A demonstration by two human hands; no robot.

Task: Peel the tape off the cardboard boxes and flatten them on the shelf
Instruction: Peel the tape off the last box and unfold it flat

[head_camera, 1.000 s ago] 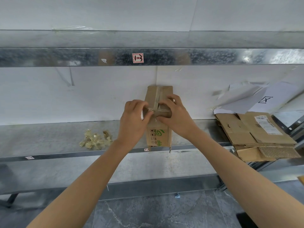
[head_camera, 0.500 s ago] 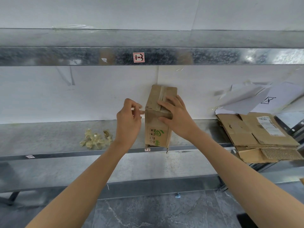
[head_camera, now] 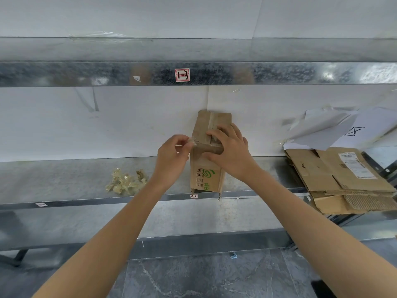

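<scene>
Where the cardboard box [head_camera: 206,168] stands upright on the middle metal shelf [head_camera: 64,181], its base meets the shelf's front edge and a lower corner flap hangs just over the lip; the right hand [head_camera: 233,153] clasps the top front edge, fingers spread over the taped top and thumb curled across the front face; the left hand [head_camera: 171,160], just beside the upper left corner, pinches the loose end of a clear tape strip [head_camera: 191,143] that runs to the box's top edge; crumpled tape wads [head_camera: 125,182] lie to the left, apart from the box; a flattened cardboard pile [head_camera: 348,183] lies well to the right, overhanging the front edge, with white paper sheets [head_camera: 335,132] behind it; the upper shelf beam [head_camera: 279,74] passes well above the box top.
</scene>
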